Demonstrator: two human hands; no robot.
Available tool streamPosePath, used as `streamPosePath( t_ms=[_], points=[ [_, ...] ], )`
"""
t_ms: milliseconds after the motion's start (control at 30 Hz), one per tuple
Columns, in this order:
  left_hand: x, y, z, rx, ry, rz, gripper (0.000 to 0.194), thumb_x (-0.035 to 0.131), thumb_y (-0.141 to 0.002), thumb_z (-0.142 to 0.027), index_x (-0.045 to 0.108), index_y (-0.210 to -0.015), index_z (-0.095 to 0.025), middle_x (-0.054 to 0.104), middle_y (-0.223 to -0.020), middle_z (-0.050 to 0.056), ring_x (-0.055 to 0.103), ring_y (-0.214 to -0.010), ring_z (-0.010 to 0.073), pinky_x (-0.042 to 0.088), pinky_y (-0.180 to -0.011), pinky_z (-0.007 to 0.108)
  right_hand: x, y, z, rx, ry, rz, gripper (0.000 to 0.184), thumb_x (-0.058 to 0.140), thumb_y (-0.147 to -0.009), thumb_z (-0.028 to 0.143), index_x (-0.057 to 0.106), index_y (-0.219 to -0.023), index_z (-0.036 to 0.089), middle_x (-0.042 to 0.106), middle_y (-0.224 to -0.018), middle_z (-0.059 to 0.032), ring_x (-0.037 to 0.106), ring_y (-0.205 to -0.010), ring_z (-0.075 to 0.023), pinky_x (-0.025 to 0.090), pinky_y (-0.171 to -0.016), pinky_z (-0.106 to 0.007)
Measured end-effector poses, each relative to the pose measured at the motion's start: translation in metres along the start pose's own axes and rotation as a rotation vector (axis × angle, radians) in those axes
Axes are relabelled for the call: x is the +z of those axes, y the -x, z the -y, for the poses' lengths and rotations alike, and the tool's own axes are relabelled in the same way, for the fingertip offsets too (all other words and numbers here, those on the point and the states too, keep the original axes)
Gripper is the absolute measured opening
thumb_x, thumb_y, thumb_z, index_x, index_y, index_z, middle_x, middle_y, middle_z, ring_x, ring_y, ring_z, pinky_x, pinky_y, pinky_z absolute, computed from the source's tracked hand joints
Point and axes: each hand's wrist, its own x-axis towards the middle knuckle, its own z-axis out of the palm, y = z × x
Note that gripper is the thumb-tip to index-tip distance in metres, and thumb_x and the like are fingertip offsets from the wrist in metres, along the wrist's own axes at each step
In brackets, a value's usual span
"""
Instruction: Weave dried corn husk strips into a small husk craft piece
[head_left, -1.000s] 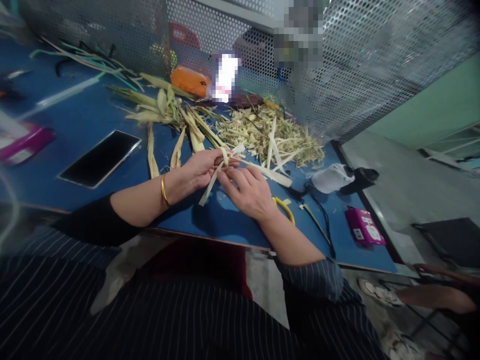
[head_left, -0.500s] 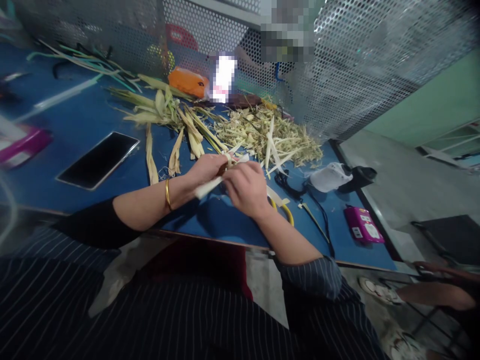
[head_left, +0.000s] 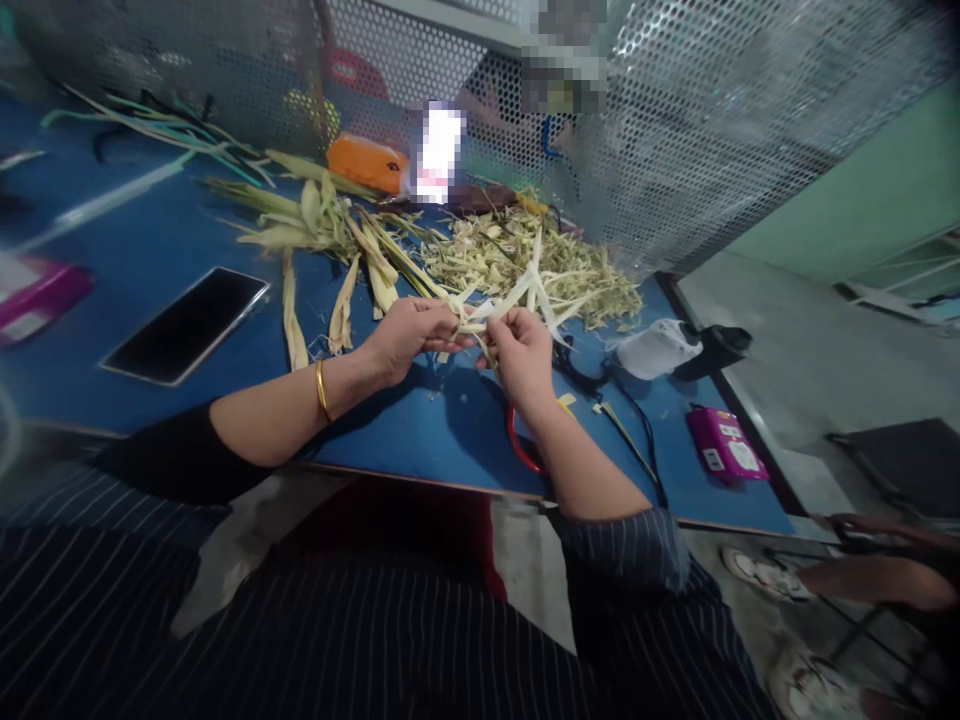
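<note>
My left hand (head_left: 415, 335) pinches pale corn husk strips (head_left: 471, 326) between thumb and fingers, over the front of the blue table. Close on its right, my right hand (head_left: 523, 355) is closed on the same husk strips, with a loose end running down below its fingers. Other pale strips (head_left: 531, 283) fan out just beyond my right hand, in front of a heap of shredded husk (head_left: 525, 250). Whole corn husks (head_left: 315, 222) lie behind my left hand. Partly hidden by my right wrist are red-handled scissors (head_left: 517, 448).
A dark phone (head_left: 187, 325) lies flat on the blue table (head_left: 442, 435) at left. An orange packet (head_left: 367, 163) and a lit, pixelated screen (head_left: 439, 155) stand near the perforated metal panel (head_left: 720, 130). At right are a white bag (head_left: 656, 349) and a purple packet (head_left: 726, 445). Another person's leg (head_left: 877, 583) shows lower right.
My right hand has drawn away from my left hand, turning and opening a small gap with strips between them. The long flat strip that stuck out toward me no longer shows there.
</note>
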Motion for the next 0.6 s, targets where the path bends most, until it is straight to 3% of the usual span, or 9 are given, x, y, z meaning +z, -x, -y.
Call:
streamPosePath(
  t_ms=[133,233,400,500,600],
  points=[
    [0.0,0.002,0.0,0.04,-0.045,0.016,0.015,0.076,-0.063,-0.019,0.07,-0.074,-0.012,0.068,-0.072,0.002,0.069,-0.07,0.0127,0.056,-0.073,0.025,0.002,0.002,0.003,0.036,-0.075,0.017,0.02,0.061,-0.08,0.033,0.046,-0.073,0.023,0.059,-0.057,0.0068,0.052,-0.039,-0.0088,0.045,-0.042,-0.023],
    [0.0,0.001,0.003,0.07,-0.099,-0.081,0.022,0.079,-0.066,-0.025,0.074,-0.083,-0.012,0.069,-0.072,0.002,0.065,-0.063,0.0099,0.054,-0.066,0.022,0.004,0.003,0.006,0.091,-0.106,0.049,0.021,0.063,-0.079,0.033,0.046,-0.072,0.022,0.062,-0.06,0.0056,0.054,-0.04,-0.0088,0.048,-0.043,-0.023],
    [-0.001,-0.003,0.001,0.082,-0.085,-0.179,0.016,0.075,-0.072,-0.024,0.073,-0.082,-0.011,0.071,-0.075,0.005,0.064,-0.062,0.0098,0.048,-0.052,0.018,0.001,0.001,0.004,0.105,-0.035,0.127,0.017,0.059,-0.084,0.034,0.05,-0.078,0.021,0.066,-0.067,0.0017,0.057,-0.04,-0.0115,0.047,-0.041,-0.025],
    [-0.004,-0.005,-0.003,0.044,-0.016,-0.232,0.013,0.074,-0.072,-0.02,0.072,-0.081,-0.011,0.067,-0.068,0.003,0.062,-0.058,0.0088,0.041,-0.045,0.017,-0.006,0.003,0.004,-0.122,0.182,0.225,0.007,0.052,-0.09,0.028,0.053,-0.091,0.021,0.069,-0.077,-0.0003,0.063,-0.048,-0.0128,0.05,-0.049,-0.027],
    [-0.005,-0.006,-0.007,0.043,0.016,-0.273,0.01,0.073,-0.071,-0.017,0.069,-0.078,-0.011,0.06,-0.059,-0.002,0.058,-0.053,0.0075,0.037,-0.043,0.017,-0.012,0.006,0.009,-0.555,0.566,0.319,0.024,0.046,-0.092,0.019,0.055,-0.114,0.022,0.072,-0.1,-0.0052,0.069,-0.074,-0.0154,0.051,-0.066,-0.029]
  ],
)
